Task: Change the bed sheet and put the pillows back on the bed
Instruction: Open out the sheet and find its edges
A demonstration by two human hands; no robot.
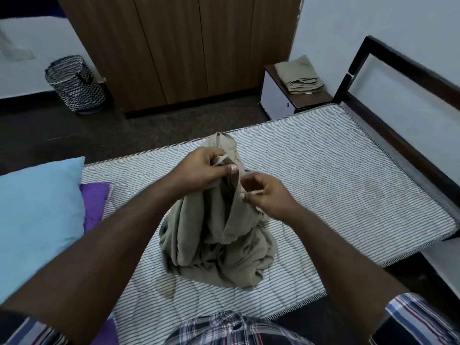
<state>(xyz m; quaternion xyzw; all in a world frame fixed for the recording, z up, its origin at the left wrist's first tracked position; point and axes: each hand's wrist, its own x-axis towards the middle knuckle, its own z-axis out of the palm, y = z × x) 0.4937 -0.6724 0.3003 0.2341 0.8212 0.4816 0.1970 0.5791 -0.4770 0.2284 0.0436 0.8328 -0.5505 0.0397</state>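
Showing the scene from the head camera, left to right: a light blue pillow lies far to the left of the left hand, with a purple pillow partly tucked under its right edge, both on the striped quilted mattress. Beyond the left hand, on the dark floor, a zigzag-patterned laundry basket stands beside a brown wooden wardrobe. The left hand is raised above the mattress, its fingers and thumb curled round the bunched upper edge of a beige bed sheet. The sheet hangs from both hands in a rumpled column, and its lower folds pool on the mattress directly beneath them, near the person's plaid shirt. Just to the right of the left hand, and slightly lower, the right hand pinches a narrow hem of the same sheet between thumb and fingertips; the two hands are close together without touching. Beyond the right hand, a bedside cabinet carries a folded beige cloth on its dark top. Farther right of the right hand, the dark bed frame borders the mattress against a pale wall.
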